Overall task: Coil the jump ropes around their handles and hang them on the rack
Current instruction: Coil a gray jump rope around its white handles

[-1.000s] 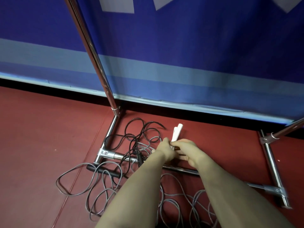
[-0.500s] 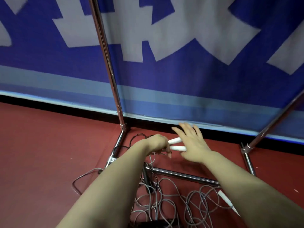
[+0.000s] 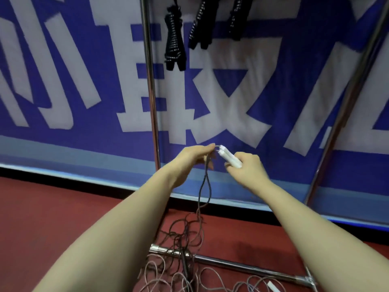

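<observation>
The right hand (image 3: 248,167) is closed around two white plastic jump rope handles (image 3: 228,157). They sit side by side, with their tips pointing up and to the left. The left hand (image 3: 189,159) pinches the thin dark cord (image 3: 205,182) right where it comes out of the handle tips. From there the cord hangs down in two strands. It runs into a messy pile of loose ropes (image 3: 181,234) on the red floor (image 3: 63,218). The pile lies over the shiny metal bottom bar (image 3: 242,264) of the rack. One more small white handle (image 3: 273,288) lies on the floor near the bar's right end.

Up high, three black ropes (image 3: 174,45) hang from the rack, each already coiled into a neat bundle. They are beside the shiny upright pole (image 3: 150,85). The top rail they hang on is out of the picture. Behind it all is a blue banner with big white letters (image 3: 63,81).

I think this rope is at the start of the coiling step. The handles are together, but no loops go round them yet. Next, the left hand needs to wind the cord round and round the two handles while the right hand holds them tight. The cord has to slide free of the pile as it comes up. It may snag on the other ropes or on the bar, so a gentle pull is best. When the cord is all wound, the bundle can go up beside the black ones.
</observation>
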Demonstrator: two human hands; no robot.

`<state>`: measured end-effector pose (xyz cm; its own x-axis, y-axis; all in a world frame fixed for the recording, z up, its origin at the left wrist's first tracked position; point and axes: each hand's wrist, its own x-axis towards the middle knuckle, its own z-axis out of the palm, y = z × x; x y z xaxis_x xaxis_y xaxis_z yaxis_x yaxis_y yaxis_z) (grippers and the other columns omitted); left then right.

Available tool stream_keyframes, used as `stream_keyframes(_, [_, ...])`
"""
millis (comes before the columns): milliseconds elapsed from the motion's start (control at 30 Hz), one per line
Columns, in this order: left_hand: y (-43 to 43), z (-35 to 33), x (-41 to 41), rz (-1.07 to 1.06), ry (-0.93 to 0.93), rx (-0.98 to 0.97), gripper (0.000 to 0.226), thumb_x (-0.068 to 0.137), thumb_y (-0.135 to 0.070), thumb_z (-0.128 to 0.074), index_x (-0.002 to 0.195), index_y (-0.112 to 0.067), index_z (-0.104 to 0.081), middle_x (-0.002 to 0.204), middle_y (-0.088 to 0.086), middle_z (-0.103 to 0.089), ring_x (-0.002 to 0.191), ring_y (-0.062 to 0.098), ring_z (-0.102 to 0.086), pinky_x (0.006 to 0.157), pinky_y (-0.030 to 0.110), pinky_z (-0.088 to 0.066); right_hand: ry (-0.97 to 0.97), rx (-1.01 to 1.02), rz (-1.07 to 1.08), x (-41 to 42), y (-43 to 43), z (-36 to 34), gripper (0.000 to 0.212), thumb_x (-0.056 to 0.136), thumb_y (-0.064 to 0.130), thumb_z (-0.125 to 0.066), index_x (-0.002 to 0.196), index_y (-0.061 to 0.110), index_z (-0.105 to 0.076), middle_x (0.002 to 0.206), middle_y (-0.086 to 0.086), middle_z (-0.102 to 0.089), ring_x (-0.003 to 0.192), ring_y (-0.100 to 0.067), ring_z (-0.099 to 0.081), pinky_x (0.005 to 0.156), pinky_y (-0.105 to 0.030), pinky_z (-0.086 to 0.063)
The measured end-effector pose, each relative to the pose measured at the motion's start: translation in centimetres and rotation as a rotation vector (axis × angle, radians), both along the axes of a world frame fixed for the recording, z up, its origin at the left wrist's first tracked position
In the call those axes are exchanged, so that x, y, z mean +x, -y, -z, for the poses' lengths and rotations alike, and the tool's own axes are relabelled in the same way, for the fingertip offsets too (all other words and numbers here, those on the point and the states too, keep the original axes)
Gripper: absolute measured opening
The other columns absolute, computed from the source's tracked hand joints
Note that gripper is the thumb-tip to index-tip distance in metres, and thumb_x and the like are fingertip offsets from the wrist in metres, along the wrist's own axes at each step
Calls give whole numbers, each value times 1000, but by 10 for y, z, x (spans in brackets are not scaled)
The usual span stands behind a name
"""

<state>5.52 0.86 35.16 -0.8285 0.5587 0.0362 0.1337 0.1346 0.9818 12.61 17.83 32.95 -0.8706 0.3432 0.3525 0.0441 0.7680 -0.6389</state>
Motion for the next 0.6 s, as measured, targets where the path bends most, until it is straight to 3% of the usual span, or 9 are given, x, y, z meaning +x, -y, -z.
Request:
stream_keyframes(67, [6, -30, 19, 19, -5, 145, 33, 96, -38, -59, 77, -12, -65, 58, 2, -49, 49, 11, -47, 61, 28, -50, -35, -71, -42, 9, 7, -27, 37, 79, 20, -67, 55, 16, -38, 53, 0, -43, 53, -22, -42, 50, -29, -32])
stream_keyframes(100, [9, -48, 31, 45, -20, 190, 32, 98, -34, -56, 78, -11, -62, 54, 0, -38, 45, 10, -36, 47, 22, -38, -62, -123, -65, 12, 13, -40, 39, 78, 17, -68, 55, 15, -37, 52, 1, -39, 50, -18, -37, 47, -28, -30])
stream_keyframes(133, [8, -68, 34, 47, -42, 233, 31, 99, -32, -55, 80, -10, -61, 52, -3, -30, 43, 8, -26, 41, 19, -25, -97, -211, -105, 16, 21, -54, 41, 79, 16, -70, 55, 15, -37, 51, 1, -36, 49, -16, -32, 44, -25, -26])
stream_keyframes(200, [5, -111, 49, 71, -58, 324, 31, 100, -32, -52, 85, -7, -62, 48, -6, -26, 42, 7, -19, 40, 19, -15, -213, -528, -237, 22, 37, -82, 39, 82, 13, -70, 59, 15, -40, 50, -1, -33, 46, -16, -29, 42, -25, -22])
stream_keyframes(300, [-2, -152, 63, 177, -65, 424, 33, 96, -40, -53, 93, -9, -66, 50, -7, -36, 41, 5, -24, 42, 17, -21, -324, -989, -366, 30, 49, -119, 25, 87, 4, -59, 68, 12, -46, 45, 1, -34, 38, -12, -27, 39, -20, -19])
stream_keyframes(400, [0, -134, 58, 217, -130, 238, 28, 90, -32, -66, 106, -9, -63, 62, -4, -44, 48, 6, -37, 49, 19, -29, -276, -1086, -267, 33, 48, -115, 17, 85, 3, -52, 70, 11, -50, 44, 1, -33, 38, -11, -25, 38, -19, -20])
stream_keyframes(467, [5, -95, 49, 198, -170, 33, 14, 89, -15, -69, 99, -8, -63, 64, 1, -47, 53, 11, -42, 56, 25, -34, -206, -1145, -197, 32, 40, -98, 25, 82, 4, -51, 62, 15, -42, 43, 3, -27, 35, -10, -21, 38, -19, -18])
stream_keyframes(533, [14, -43, 49, 181, -148, -188, 10, 92, -17, -67, 87, -10, -62, 62, 2, -51, 56, 13, -48, 62, 28, -44, -183, -1232, -155, 33, 28, -91, 30, 81, 5, -49, 60, 18, -34, 44, 4, -24, 35, -10, -18, 38, -18, -16])
stream_keyframes(600, [18, -7, 53, 179, -70, -240, 21, 97, -27, -60, 86, -9, -63, 59, 0, -49, 53, 12, -46, 61, 25, -46, -222, -1302, -127, 32, 12, -94, 31, 82, 6, -49, 60, 20, -32, 43, 5, -24, 34, -9, -18, 36, -17, -17])
